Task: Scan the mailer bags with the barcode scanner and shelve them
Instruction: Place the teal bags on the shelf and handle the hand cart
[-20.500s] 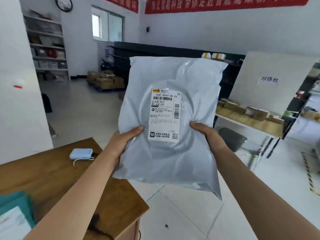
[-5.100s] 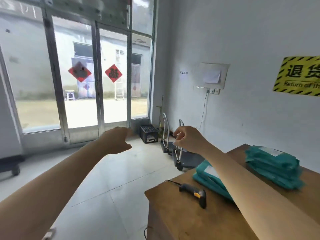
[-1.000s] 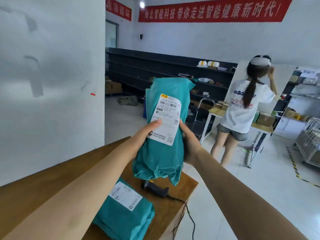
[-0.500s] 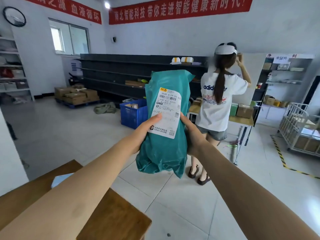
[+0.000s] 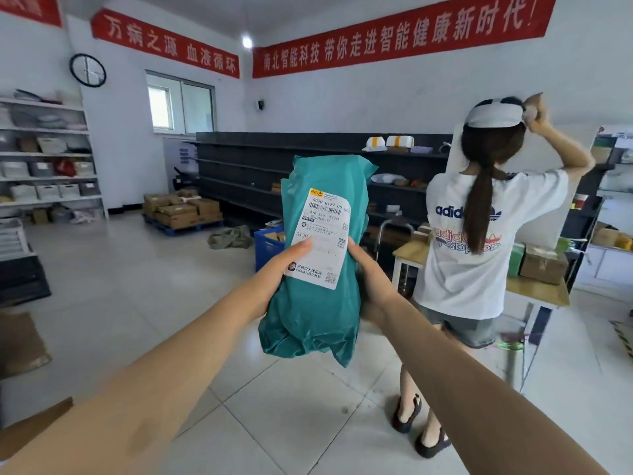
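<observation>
I hold a teal mailer bag [image 5: 315, 320] upright in front of me with both hands. Its white shipping label [image 5: 322, 234] faces me. My left hand [image 5: 274, 282] grips the bag's left side, thumb resting on the label. On the bag's right side, my right hand [image 5: 371, 282] wraps around it, thumb at the label's edge. The long dark shelving [image 5: 260, 169] runs along the far wall behind the bag. No barcode scanner is in view.
A person in a white T-shirt [image 5: 479, 255] stands close at the right, back turned, beside a wooden table [image 5: 537, 289] with boxes. A blue crate [image 5: 267, 245] and cardboard boxes on a pallet [image 5: 181, 210] lie ahead. White shelves [image 5: 48, 159] stand left.
I have turned left and moved away from the wooden desk, which now shows only at the lower left corner. The bag stays held in both hands; the standing person looks nearer.
</observation>
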`<action>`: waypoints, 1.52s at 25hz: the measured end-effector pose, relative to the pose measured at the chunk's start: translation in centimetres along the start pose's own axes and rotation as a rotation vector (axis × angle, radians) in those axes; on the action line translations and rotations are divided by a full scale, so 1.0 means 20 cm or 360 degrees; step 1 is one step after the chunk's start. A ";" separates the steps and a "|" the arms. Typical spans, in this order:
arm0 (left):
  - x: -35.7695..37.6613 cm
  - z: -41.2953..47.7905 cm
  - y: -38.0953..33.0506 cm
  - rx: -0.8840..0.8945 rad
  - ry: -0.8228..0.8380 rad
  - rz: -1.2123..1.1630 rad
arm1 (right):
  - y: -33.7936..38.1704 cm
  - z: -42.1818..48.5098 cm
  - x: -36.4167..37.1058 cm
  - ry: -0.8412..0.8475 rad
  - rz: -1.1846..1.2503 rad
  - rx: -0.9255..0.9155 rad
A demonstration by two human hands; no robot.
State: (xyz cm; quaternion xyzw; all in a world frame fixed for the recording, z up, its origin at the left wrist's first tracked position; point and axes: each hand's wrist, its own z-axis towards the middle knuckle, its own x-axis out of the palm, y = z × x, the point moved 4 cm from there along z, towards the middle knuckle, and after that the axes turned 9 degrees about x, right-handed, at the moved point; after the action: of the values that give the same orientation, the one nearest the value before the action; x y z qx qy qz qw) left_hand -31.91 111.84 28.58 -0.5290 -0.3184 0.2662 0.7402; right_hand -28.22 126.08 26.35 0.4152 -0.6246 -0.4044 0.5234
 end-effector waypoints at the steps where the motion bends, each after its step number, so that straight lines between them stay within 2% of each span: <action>1: 0.00 0.09 0.03 0.0028 -0.0036 -0.0006 | 0.03 0.10 -0.05 0.0065 0.0004 0.0001; 6: -0.05 0.57 0.10 0.0124 -0.0322 -0.0047 | 0.23 0.72 -0.23 0.0353 -0.0024 0.0179; 11: -0.41 0.77 0.08 0.0265 -0.0781 0.0106 | 0.23 1.26 -0.01 0.0732 -0.0081 0.0320; 15: -0.89 0.88 0.04 0.0289 -0.1152 0.0206 | 0.13 1.66 0.33 0.1030 -0.0054 0.0382; 19: -1.35 1.07 -0.06 0.0399 -0.1196 0.0209 | 0.15 2.14 0.70 0.1206 -0.0005 0.0375; 27: -2.36 1.38 -0.20 0.0492 -0.1505 0.0380 | 0.05 3.08 1.45 0.1519 -0.0048 0.0527; 34: -3.35 1.63 -0.32 0.0499 -0.1940 0.0391 | -0.16 4.01 2.26 0.1738 -0.0166 0.0714; 38: -3.84 1.61 -0.42 0.0460 -0.2229 0.0514 | -0.25 4.31 2.78 0.1935 -0.0212 0.0813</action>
State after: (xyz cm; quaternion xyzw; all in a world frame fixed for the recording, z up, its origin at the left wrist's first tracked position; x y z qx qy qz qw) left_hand -105.95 72.89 29.64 -0.1722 -0.5967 0.6871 0.3770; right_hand -119.07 78.15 28.47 0.7182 -0.2673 0.0311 0.6417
